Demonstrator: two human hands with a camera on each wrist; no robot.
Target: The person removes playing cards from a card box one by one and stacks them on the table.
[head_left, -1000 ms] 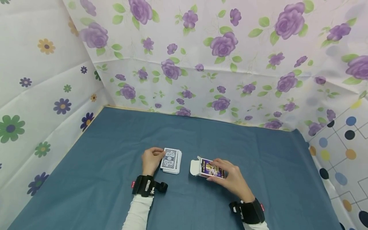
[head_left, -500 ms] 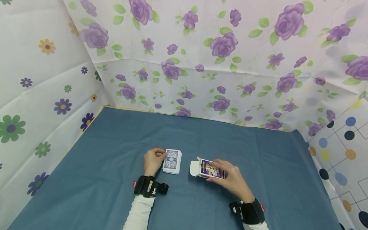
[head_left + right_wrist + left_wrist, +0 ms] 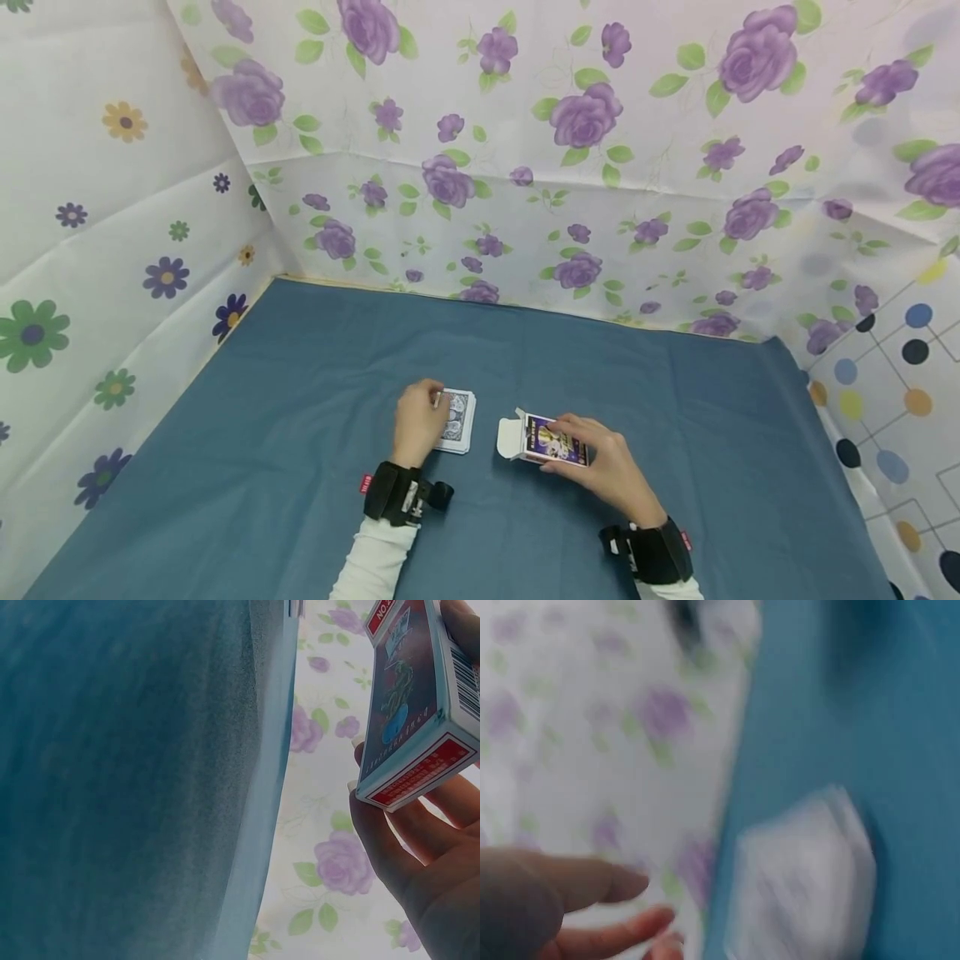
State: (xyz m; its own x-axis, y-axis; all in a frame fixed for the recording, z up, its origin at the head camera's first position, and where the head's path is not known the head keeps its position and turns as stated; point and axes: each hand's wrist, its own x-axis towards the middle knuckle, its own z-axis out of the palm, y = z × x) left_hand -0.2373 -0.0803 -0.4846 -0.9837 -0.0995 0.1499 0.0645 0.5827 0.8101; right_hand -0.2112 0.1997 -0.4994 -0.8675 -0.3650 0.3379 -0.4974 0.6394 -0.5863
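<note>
A stack of playing cards (image 3: 456,423) lies face down on the blue cloth, its backs grey-blue and white. My left hand (image 3: 417,425) hovers at the stack's left side and covers part of it in the head view. In the left wrist view its loosely bent fingers (image 3: 615,883) hold nothing and stand apart from the blurred card stack (image 3: 802,881). My right hand (image 3: 603,460) grips the card box (image 3: 555,439) between thumb and fingers. The box's white flap (image 3: 510,437) hangs open toward the cards; its inside cannot be seen.
A blue cloth (image 3: 300,492) covers the table. Floral sheets (image 3: 517,200) rise behind it and at the left, with a dotted sheet (image 3: 892,400) at the right. Each wrist wears a black strap with a camera (image 3: 397,493).
The top card, shifted left of the stack at first, now lies squarer on it. My left hand has moved right, over the stack's left edge. My right hand and the box have stayed put.
</note>
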